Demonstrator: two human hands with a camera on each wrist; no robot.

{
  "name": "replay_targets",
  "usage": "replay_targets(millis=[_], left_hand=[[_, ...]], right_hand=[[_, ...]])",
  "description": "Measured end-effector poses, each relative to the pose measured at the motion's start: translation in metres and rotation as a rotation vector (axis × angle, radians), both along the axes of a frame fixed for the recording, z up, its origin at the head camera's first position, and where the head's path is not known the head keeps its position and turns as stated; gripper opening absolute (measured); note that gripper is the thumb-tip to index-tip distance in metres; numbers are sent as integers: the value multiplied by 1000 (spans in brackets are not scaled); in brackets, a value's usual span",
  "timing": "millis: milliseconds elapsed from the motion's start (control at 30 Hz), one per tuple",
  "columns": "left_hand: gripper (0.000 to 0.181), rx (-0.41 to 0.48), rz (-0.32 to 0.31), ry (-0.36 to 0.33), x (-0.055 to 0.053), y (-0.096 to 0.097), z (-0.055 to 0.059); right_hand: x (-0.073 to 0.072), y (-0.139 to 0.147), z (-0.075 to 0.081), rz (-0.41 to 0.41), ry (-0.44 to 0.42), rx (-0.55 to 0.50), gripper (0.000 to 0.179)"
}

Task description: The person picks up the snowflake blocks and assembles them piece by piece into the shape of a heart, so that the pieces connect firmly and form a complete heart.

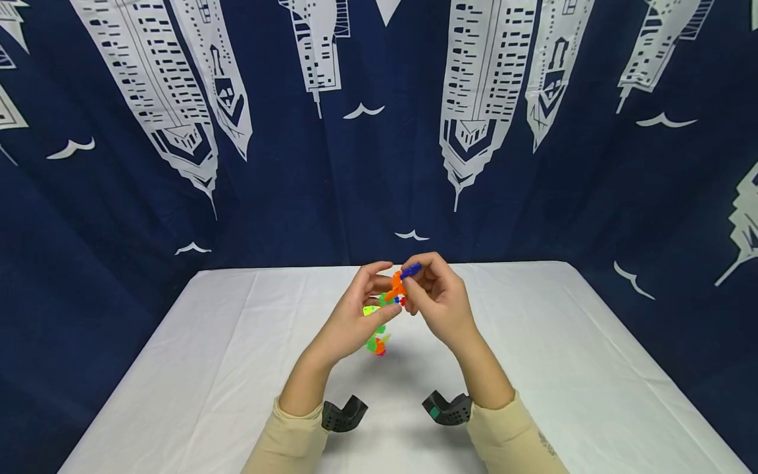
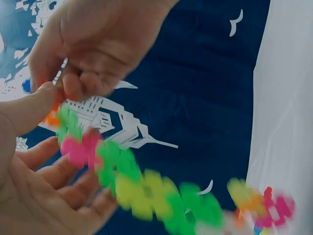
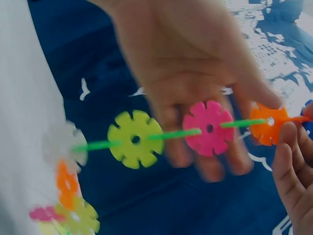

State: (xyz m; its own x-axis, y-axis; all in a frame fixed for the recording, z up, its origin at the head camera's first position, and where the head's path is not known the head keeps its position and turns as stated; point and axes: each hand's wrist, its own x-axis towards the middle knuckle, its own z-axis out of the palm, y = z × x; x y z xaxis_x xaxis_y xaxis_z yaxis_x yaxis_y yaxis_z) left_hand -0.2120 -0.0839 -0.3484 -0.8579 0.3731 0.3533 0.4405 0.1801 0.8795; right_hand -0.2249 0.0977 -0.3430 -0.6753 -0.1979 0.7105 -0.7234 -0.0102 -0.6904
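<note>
A chain of notched plastic snowflake discs hangs between the two hands above the table. My left hand [image 1: 357, 322] holds the chain's upper end by an orange disc [image 3: 266, 131], the thumb at its edge and the other fingers spread behind the chain. My right hand [image 1: 443, 303] pinches a dark blue disc [image 1: 411, 270] against the orange end with thumb and forefinger. Down the chain come a pink disc [image 3: 209, 139], a yellow disc [image 3: 124, 149] and a whitish disc [image 3: 54, 147], joined by green discs [image 2: 117, 164]. The left wrist view is blurred.
A white cloth covers the table [image 1: 237, 368]. Behind it hangs a dark blue curtain [image 1: 355, 184] printed with white buildings and birds. Black wrist mounts [image 1: 343, 416] sit at both sleeves. The chain's lower end [image 1: 379, 345] dangles below the left hand.
</note>
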Motion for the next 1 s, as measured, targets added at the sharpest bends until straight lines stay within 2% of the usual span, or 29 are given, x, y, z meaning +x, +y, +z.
replay_targets(millis=[100,267,367,433,500,600,667,800,900,1000], left_hand=[[65,-88,12,-39,-3,-2,-4],[67,-255,11,-142,-9,-6,-12],[59,-326,3,-137,-12,-7,-16],[46,-332,-19,-115,-13,-7,-18],[35,-319,-44,-95,-15,-8,-20],[26,-263,-62,-121,-16,-10,-20],[24,-222,-51,-144,-16,-13,-19],[17,-138,4,-160,-16,-22,-13],[10,-79,63,-137,-14,-28,-6],[6,-20,120,-93,-13,-32,-3]], right_hand=[[-2,10,4,-46,-10,-89,13],[-4,27,10,-119,-79,-252,12],[-6,34,12,-154,-101,-346,10],[-7,38,14,-174,-106,-390,9],[-8,42,15,-183,-106,-414,9],[-10,46,15,-207,-122,-441,9],[-13,49,14,-229,-149,-460,9],[-21,54,8,-250,-268,-508,7],[-29,57,1,-224,-386,-526,4],[-38,60,-8,-186,-497,-496,4]])
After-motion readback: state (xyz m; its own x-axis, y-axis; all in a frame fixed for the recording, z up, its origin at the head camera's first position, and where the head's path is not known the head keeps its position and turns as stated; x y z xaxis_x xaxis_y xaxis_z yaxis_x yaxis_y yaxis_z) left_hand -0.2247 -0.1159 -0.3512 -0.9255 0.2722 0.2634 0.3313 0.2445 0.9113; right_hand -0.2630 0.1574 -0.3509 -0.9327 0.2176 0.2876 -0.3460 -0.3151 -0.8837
